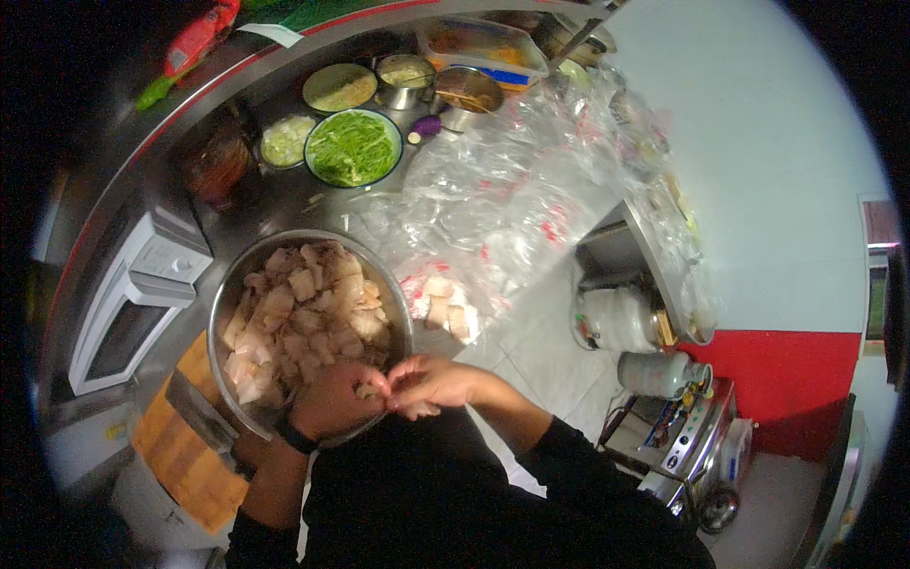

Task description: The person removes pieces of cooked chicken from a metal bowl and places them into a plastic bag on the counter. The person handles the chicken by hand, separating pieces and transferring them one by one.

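Observation:
A large steel bowl (408, 313) holds many pale slices of meat or fish (306, 313). My left hand (338, 402), with a dark band at the wrist, is over the bowl's near rim. My right hand (434, 386) is just right of it, beside the rim, and the fingertips of both meet. Small pale bits show at the fingers; whether they are food or fingertips is unclear. Several similar slices (439, 313) lie on clear plastic bags (490, 206) right of the bowl. Left of the bowl, a broad-bladed knife (199, 412) rests on a wooden cutting board (181, 455).
A bowl of shredded greens (353, 148), a bowl of chopped pale vegetable (286, 141), a purple vegetable piece (426, 127), steel pots (466, 99) and a plastic tub (483, 53) stand farther back. A white appliance (135, 306) is at left. Gas cylinder (654, 375) and stove-like equipment (682, 434) stand right.

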The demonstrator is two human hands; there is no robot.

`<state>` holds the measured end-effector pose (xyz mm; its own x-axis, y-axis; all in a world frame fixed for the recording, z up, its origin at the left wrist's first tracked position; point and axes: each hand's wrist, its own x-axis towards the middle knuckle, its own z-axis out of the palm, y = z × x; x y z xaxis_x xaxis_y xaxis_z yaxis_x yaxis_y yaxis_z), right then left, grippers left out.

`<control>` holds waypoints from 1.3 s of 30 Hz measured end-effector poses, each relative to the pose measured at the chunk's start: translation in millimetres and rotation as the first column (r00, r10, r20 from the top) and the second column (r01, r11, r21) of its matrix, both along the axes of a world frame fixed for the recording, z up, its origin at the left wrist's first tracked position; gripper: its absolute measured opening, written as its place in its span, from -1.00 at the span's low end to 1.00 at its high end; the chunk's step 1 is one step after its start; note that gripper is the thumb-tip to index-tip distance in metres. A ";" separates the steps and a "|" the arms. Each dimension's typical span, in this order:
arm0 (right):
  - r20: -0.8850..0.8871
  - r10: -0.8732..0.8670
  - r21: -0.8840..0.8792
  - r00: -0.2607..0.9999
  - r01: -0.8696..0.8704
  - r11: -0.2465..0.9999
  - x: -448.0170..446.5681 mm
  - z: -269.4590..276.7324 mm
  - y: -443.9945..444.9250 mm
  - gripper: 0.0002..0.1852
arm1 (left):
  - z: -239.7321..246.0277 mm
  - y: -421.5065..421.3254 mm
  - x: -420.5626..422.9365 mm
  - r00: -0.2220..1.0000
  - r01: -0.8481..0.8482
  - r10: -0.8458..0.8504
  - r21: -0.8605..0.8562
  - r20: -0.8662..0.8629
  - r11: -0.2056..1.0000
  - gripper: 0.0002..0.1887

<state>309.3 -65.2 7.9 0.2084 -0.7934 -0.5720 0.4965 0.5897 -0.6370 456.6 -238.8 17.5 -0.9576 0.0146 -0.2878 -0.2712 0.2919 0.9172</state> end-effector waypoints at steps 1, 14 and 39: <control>-0.016 0.013 -0.026 1.000 -0.013 1.000 2.1 -5.8 3.6 -0.77 | -2.3 -1.8 -1.5 0.999 0.053 -0.053 0.022 0.009 0.998 -0.83; -0.556 -0.601 -0.065 0.574 0.691 0.720 -58.9 -76.5 36.0 -0.85 | -29.3 -11.9 2.6 0.775 -0.608 0.370 0.443 0.512 0.659 -0.76; 0.184 -0.689 0.101 0.701 0.684 0.722 38.5 -27.7 -14.0 -0.57 | -9.4 7.3 4.0 0.857 -0.513 0.468 0.450 0.218 0.731 -0.46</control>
